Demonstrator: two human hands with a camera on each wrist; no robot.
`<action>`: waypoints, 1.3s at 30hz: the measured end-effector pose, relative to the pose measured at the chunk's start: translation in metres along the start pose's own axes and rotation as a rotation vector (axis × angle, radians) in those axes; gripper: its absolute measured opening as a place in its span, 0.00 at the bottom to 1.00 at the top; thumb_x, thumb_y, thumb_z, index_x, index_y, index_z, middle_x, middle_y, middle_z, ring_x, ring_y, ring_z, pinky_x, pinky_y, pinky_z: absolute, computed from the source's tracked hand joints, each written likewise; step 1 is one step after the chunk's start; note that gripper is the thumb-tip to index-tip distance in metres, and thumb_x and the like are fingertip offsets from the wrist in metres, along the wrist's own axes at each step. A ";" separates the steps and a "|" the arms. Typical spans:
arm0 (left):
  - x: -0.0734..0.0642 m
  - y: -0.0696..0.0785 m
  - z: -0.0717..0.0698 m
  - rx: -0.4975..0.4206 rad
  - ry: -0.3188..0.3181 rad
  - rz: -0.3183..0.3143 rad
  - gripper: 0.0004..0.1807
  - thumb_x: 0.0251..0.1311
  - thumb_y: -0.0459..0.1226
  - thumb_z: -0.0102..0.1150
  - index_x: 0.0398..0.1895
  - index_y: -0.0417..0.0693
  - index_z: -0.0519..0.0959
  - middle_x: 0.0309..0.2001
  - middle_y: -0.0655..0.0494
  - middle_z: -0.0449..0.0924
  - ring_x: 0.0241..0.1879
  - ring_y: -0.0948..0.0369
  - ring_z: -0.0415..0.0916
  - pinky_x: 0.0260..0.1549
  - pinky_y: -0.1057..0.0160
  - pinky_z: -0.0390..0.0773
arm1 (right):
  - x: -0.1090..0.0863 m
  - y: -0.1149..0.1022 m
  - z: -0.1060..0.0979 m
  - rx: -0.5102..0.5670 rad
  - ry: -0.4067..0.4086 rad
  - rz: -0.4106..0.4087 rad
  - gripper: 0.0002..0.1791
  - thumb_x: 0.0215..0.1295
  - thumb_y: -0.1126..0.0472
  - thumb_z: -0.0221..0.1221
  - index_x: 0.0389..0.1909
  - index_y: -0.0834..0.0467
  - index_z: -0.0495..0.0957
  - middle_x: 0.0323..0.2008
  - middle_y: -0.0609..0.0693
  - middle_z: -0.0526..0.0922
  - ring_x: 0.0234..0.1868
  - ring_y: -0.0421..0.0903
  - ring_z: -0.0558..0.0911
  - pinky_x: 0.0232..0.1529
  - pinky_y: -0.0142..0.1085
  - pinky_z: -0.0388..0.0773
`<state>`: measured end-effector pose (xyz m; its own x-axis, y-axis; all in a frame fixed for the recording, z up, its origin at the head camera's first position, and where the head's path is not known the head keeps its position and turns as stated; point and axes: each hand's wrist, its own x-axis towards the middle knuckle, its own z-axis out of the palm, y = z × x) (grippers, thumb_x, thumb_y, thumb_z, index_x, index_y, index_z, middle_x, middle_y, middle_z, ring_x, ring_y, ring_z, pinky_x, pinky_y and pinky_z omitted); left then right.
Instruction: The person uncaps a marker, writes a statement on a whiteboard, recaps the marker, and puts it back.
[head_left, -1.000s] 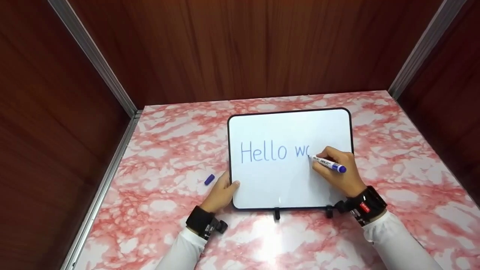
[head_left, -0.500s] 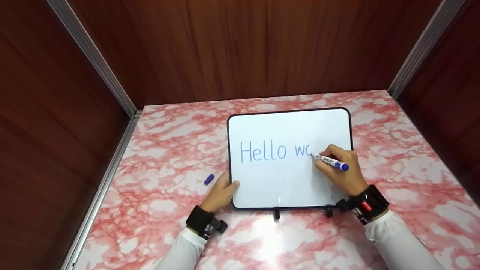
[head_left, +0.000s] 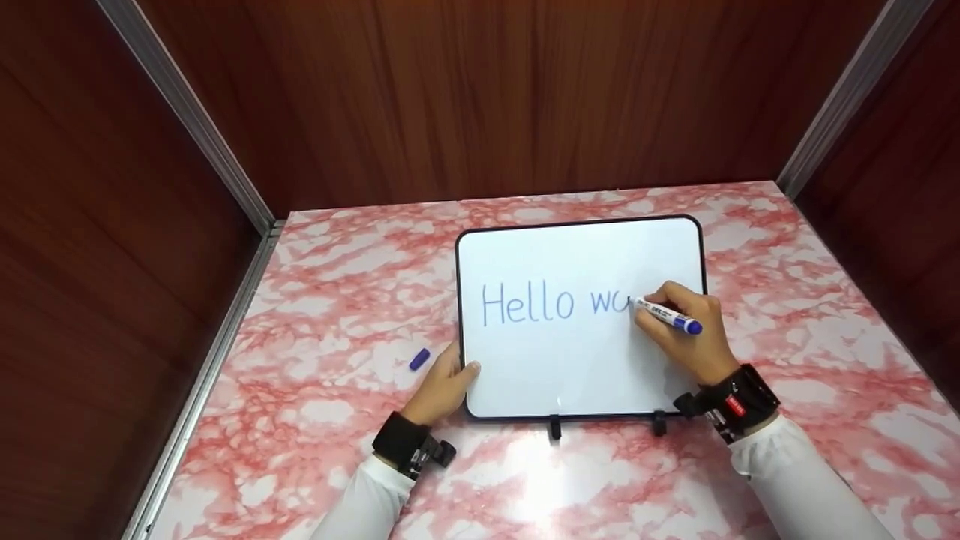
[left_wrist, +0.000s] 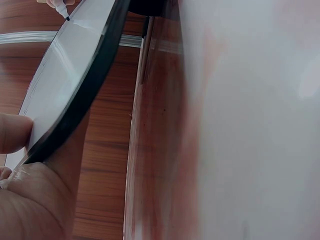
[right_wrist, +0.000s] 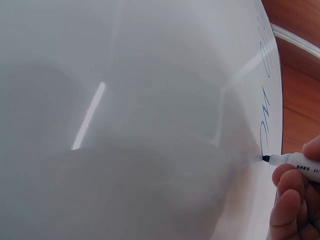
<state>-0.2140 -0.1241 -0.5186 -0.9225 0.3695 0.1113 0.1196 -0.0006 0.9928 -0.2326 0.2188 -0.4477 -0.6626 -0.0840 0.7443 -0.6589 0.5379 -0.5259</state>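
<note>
Right hand (head_left: pixel 690 350) in pen grip round marker (head_left: pixel 666 314) against whiteboard (head_left: pixel 555 364).

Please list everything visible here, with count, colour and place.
Wood-grain panels: three, reddish brown, at back, left and right.
Metal corner posts: two, silver, where panels meet.
Marbled tabletop: one, red and white, between the panels.
Metal rail: one, silver, along the tabletop's left edge.
Rectangular whiteboard: one, white, black-rimmed, on the tabletop.
Small feet: two, black, at the whiteboard's lower edge.
Handwriting: one line, blue, on the whiteboard.
Plastic marker: one, white and blue, at the writing's right end.
Small cap: one, blue, left of the whiteboard.
Left hand: one, bare, gripping the whiteboard's left edge.
Right hand: one, bare, holding the marker.
Wrist straps with cameras: two, black, one per arm.
Sleeves: two, white, on forearms.
</note>
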 end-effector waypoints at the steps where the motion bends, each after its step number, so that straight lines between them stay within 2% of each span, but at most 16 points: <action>1: -0.001 0.003 0.000 0.003 0.001 -0.004 0.26 0.67 0.22 0.39 0.69 0.29 0.58 0.58 0.36 0.73 0.53 0.50 0.75 0.54 0.56 0.76 | 0.001 0.000 0.000 -0.002 0.001 0.000 0.11 0.42 0.79 0.66 0.20 0.63 0.77 0.18 0.50 0.81 0.16 0.38 0.71 0.18 0.23 0.64; 6: -0.002 0.005 0.001 0.003 -0.002 -0.002 0.26 0.67 0.22 0.39 0.68 0.29 0.58 0.58 0.36 0.73 0.53 0.50 0.75 0.53 0.56 0.76 | 0.004 0.004 0.003 -0.011 0.001 -0.008 0.11 0.42 0.80 0.66 0.20 0.63 0.77 0.19 0.51 0.81 0.16 0.39 0.72 0.18 0.23 0.65; 12: -0.002 0.005 0.001 -0.020 -0.005 0.003 0.25 0.67 0.22 0.38 0.68 0.29 0.58 0.56 0.35 0.74 0.51 0.49 0.76 0.52 0.55 0.77 | 0.000 0.024 0.008 -0.021 -0.001 -0.013 0.12 0.44 0.76 0.68 0.21 0.58 0.78 0.20 0.44 0.82 0.17 0.38 0.73 0.18 0.23 0.66; 16: -0.002 0.006 0.002 -0.015 0.006 -0.009 0.25 0.67 0.22 0.39 0.68 0.29 0.59 0.56 0.35 0.74 0.51 0.49 0.76 0.51 0.55 0.77 | -0.001 0.028 0.011 -0.015 -0.016 -0.011 0.10 0.47 0.73 0.68 0.22 0.57 0.78 0.21 0.41 0.82 0.18 0.38 0.74 0.19 0.23 0.67; 19: -0.001 0.004 0.002 -0.001 0.009 -0.009 0.24 0.67 0.22 0.39 0.67 0.28 0.60 0.56 0.34 0.74 0.52 0.48 0.76 0.52 0.55 0.77 | -0.001 0.028 0.012 -0.010 -0.027 -0.011 0.08 0.48 0.72 0.67 0.22 0.57 0.78 0.22 0.41 0.83 0.19 0.38 0.75 0.19 0.23 0.68; 26: 0.006 -0.022 -0.004 0.007 0.023 -0.006 0.25 0.68 0.24 0.40 0.69 0.32 0.60 0.59 0.38 0.73 0.54 0.51 0.74 0.55 0.56 0.75 | -0.001 0.025 0.013 -0.009 -0.030 0.006 0.08 0.49 0.71 0.67 0.22 0.58 0.78 0.22 0.41 0.83 0.18 0.38 0.75 0.19 0.24 0.69; 32: 0.006 -0.026 -0.004 0.049 0.042 0.002 0.24 0.68 0.26 0.42 0.68 0.33 0.62 0.59 0.40 0.74 0.54 0.53 0.75 0.55 0.58 0.75 | -0.002 0.024 0.010 -0.015 -0.013 0.030 0.09 0.48 0.72 0.68 0.25 0.58 0.79 0.23 0.42 0.83 0.19 0.38 0.76 0.20 0.23 0.69; 39: 0.007 -0.025 -0.004 -0.004 0.009 0.001 0.26 0.69 0.24 0.40 0.70 0.34 0.58 0.60 0.40 0.72 0.56 0.52 0.73 0.57 0.57 0.73 | 0.003 0.004 -0.001 -0.020 0.036 0.037 0.10 0.44 0.78 0.67 0.23 0.64 0.78 0.21 0.50 0.83 0.19 0.40 0.77 0.21 0.21 0.69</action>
<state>-0.2247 -0.1256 -0.5429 -0.9258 0.3608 0.1130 0.1193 -0.0048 0.9928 -0.2371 0.2220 -0.4470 -0.6731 -0.0334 0.7388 -0.6263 0.5570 -0.5455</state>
